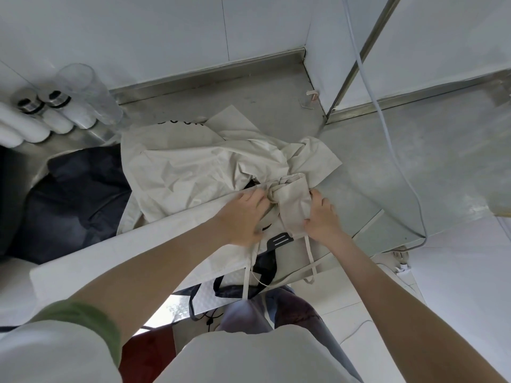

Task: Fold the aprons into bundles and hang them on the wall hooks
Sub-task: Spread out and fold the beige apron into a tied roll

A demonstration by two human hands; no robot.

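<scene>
Folding under way: you hold a cream apron bundle (293,201) at the near edge of the steel counter (387,175), just right of the frame's centre. Your left hand (243,214) closes on it from 9 o'clock, fingers curled into the cinched waist where a tie seems to wrap it. Your right hand (322,214) clamps the 3 o'clock side, thumb on the near face, fingers over the far edge. The two-sided grip likely keeps the roll from springing open while the tie is tightened. Its straps (311,258) dangle over the counter edge at 6 o'clock, left free, probably to serve as the hanging loop. A loose cream apron (193,167) lies crumpled from 9 to 12 o'clock of the bundle, touching it. A dark cloth (77,194) lies further out at 9 o'clock. No wall hooks are in view.
</scene>
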